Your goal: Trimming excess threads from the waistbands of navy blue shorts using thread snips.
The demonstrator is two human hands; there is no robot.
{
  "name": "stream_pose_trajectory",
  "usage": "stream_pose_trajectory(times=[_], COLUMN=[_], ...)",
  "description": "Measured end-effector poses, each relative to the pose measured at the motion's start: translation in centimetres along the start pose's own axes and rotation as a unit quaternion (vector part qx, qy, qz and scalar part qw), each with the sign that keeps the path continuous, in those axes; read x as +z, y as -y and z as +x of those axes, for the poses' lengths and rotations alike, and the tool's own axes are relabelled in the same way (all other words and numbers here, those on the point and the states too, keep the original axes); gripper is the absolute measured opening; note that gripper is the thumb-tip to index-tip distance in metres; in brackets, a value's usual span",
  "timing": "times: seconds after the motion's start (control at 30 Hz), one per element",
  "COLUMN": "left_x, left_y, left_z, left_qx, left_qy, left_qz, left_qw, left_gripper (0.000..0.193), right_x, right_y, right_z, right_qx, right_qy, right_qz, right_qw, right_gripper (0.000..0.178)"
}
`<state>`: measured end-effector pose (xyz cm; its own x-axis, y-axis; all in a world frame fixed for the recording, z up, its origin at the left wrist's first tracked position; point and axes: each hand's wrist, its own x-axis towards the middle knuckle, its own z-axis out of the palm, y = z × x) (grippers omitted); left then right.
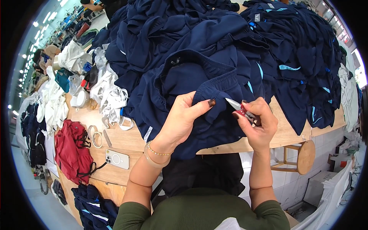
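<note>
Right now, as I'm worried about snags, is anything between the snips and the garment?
Nothing visible: the snips in the right hand point at the garment, tip beside it; contact is unclear. The left hand holds the garment, left of the tip.

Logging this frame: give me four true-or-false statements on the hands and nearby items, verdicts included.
1. The left hand grips a navy garment. True.
2. The right hand holds a pen. False: the right hand holds small pointed snips.
3. The phone lies to the right of the red garment. True.
4. The wooden stool stands at the picture's left. False: the wooden stool stands at the right.
</note>
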<state>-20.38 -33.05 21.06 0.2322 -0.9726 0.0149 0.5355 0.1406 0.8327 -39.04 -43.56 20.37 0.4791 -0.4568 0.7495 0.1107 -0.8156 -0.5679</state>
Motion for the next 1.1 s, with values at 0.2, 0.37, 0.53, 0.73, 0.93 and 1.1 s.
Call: stream_pose_trajectory(times=[0.2,0.37,0.53,0.73,0.93,1.1], left_x=[0.3,5.6,11.5,13.7,11.2,5.4], left_y=[-3.1,-14.6,-20.5,-21.6,-23.6,-26.5], left_z=[2.7,9.8,9.1,8.9,7.7,7.6], left_qx=[0.134,0.184,0.397,0.416,0.425,0.311], left_qy=[0.038,0.244,0.173,0.125,0.037,0.045], left_qz=[-0.108,0.102,0.561,0.691,0.738,0.790], left_qw=[0.984,0.946,0.706,0.578,0.524,0.526], left_gripper=[0.028,0.092,0.075,0.080,0.075,0.036], right_x=[-0.3,-2.7,-1.8,-0.6,-3.9,-10.3], right_y=[-0.1,-1.3,0.9,6.2,6.5,4.9], right_z=[0.7,0.6,4.3,13.8,15.1,15.1], right_qx=[0.153,0.183,0.057,-0.086,-0.115,-0.046], right_qy=[-0.130,-0.133,0.007,0.145,0.227,0.203], right_qz=[0.192,0.259,0.204,-0.023,-0.386,-0.492], right_qw=[0.961,0.939,0.977,0.985,0.887,0.845], right_gripper=[0.032,0.021,0.019,0.043,0.032,0.027])
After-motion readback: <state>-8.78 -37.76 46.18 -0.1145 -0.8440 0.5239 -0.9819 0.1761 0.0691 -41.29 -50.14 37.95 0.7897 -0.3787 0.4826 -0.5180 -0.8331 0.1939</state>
